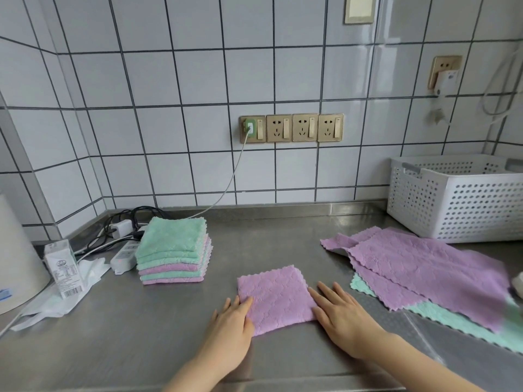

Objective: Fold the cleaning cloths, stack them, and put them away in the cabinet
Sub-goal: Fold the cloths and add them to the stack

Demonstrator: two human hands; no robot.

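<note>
Head view | folded purple cloth [276, 298] between both hands | fingers [329, 292] straight, flat at its edges

Home kitchen, tiled wall [169, 80], steel counter [141, 335]

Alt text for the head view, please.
Both hands, left hand and right hand, lie flat at the edges of a folded purple cloth on a steel counter. A folded stack sits left, unfolded cloths right.
</note>
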